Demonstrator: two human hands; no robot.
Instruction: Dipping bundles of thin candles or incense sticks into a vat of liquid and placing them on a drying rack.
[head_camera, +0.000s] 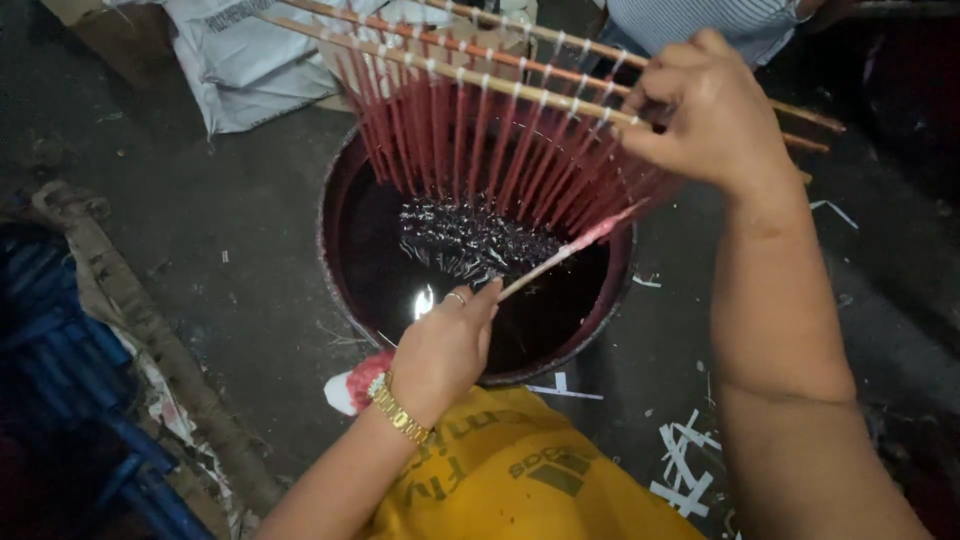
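A round vat (335, 215) of dark red liquid stands on the floor in front of me. Above it, my right hand (715, 115) grips the near ends of long wooden rods (470, 75) from which several thin red-coated candles (480, 140) hang by white wicks, dripping into the liquid. My left hand (445, 345), with a ring and a gold watch, pinches the lower end of one pinkish candle (575, 248) that slants up toward the hanging rows. The liquid surface ripples below the drips.
White sacks (250, 60) lie beyond the vat at the top left. A person in a striped shirt (700, 22) is at the far end of the rods. A rough log (150, 330) and blue slats (60, 400) lie at the left. White scraps litter the dark floor.
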